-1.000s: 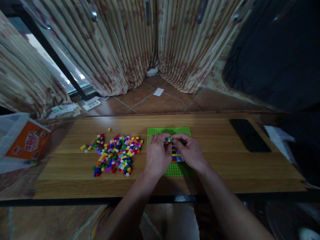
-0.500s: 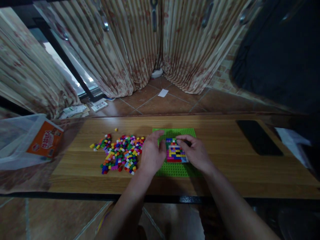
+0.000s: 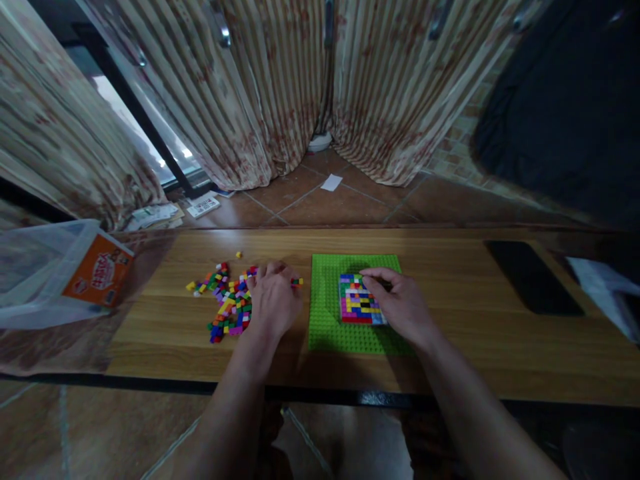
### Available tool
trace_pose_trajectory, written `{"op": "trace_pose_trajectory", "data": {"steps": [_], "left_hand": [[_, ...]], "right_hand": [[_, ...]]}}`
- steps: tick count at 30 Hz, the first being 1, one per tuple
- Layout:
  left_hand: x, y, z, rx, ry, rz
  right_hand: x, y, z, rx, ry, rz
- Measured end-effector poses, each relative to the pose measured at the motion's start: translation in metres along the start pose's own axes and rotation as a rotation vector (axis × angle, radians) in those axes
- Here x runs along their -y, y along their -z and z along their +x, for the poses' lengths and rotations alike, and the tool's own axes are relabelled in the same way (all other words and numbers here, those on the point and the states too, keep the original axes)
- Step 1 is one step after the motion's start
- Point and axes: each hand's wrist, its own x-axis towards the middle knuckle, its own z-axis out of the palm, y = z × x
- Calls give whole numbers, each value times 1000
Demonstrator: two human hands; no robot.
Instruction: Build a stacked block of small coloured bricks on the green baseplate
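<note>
My left hand [image 3: 276, 300] is over the right part of the heap of small toy bricks [image 3: 227, 305], fingers apart and pointing down among them. Its fingertips are partly hidden behind the hand. A flat block of many-coloured bricks [image 3: 356, 303] sits on the green studded baseplate [image 3: 325, 333]. At the block's upper right corner is my right hand [image 3: 400, 303], its thumb and forefinger pinched close together. What lies between those fingertips is too small to make out, and the hand covers the block's right side.
A single yellow brick [image 3: 239, 255] lies behind the heap. To the left is a clear plastic box [image 3: 45, 280] with an orange label. A dark flat slab [image 3: 533, 277] and white paper [image 3: 597, 293] lie at the right. Patterned curtains [image 3: 280, 100] hang beyond the wooden table [image 3: 450, 373].
My left hand has moved left from beside the brick block to the loose heap. My right hand stays at the block's upper right corner. The view has shifted slightly.
</note>
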Motion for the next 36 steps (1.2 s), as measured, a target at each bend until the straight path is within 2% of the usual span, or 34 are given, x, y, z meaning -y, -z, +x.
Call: {"op": "trace_pose_trajectory", "data": {"steps": [10,15,20,24,26,30,33,36], "left_hand": [[-2,-2,-1,-27,-63,2],[0,1,3,-57,-81,-114],[-1,4,5,-3,-47,-530],[-11,4,3,135,11,-933],[-18,5,1,255,55,-1123],[-31,11,-4,482,143,-1505],[-38,14,-6,577,185,-1711],[-40,13,-6,605,222,-1811]], "right_hand": [[2,1,-1,14,-27,-12],[0,0,0,18,-9,-24],[2,-2,-1,-67,114,-83],[11,-2,-7,-163,281,-66],[17,-3,-11,-132,368,-36],[26,-4,-16,32,518,-6],[27,-4,-17,99,549,44],[26,-4,-17,90,523,97]]}}
